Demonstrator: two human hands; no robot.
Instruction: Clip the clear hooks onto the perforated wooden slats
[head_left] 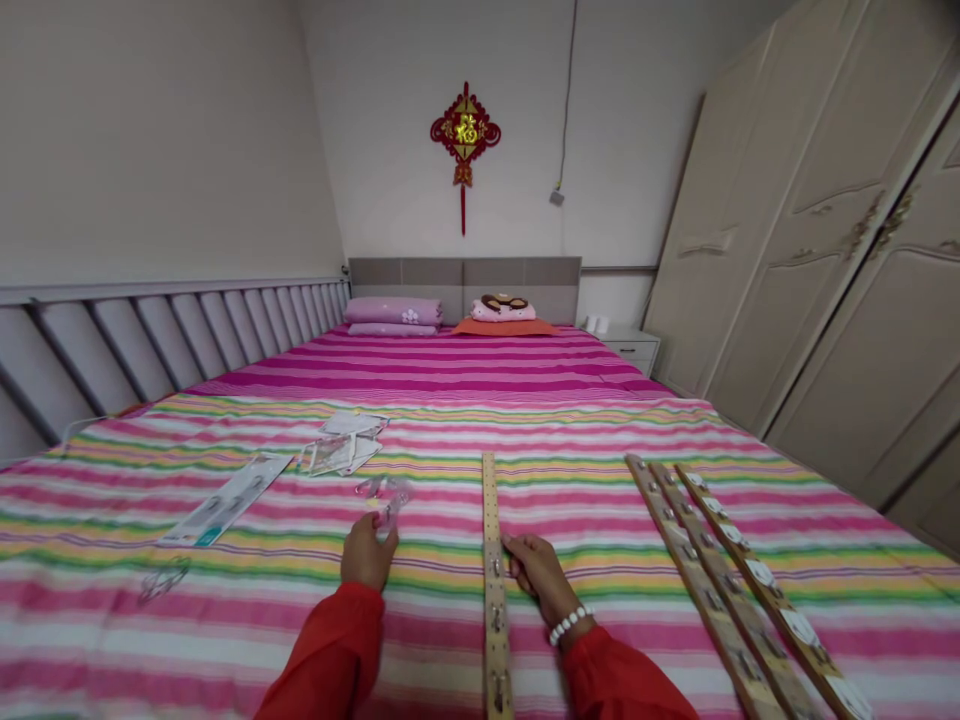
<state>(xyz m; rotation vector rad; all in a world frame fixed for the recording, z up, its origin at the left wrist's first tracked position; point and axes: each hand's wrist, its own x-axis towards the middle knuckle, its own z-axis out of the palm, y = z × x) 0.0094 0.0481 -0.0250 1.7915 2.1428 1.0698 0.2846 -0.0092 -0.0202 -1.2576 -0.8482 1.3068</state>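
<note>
Head view, wooden strip [493, 588] lay on bed [420, 625], left hand [366, 553] pinched clear plastic [386, 492] left of it, right hand [540, 572] touched its right edge, grip unclear

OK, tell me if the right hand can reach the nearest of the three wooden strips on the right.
Probably yes: only striped cloth shows between the right hand and that nearest strip, though the hand is at the holed strip.
</note>
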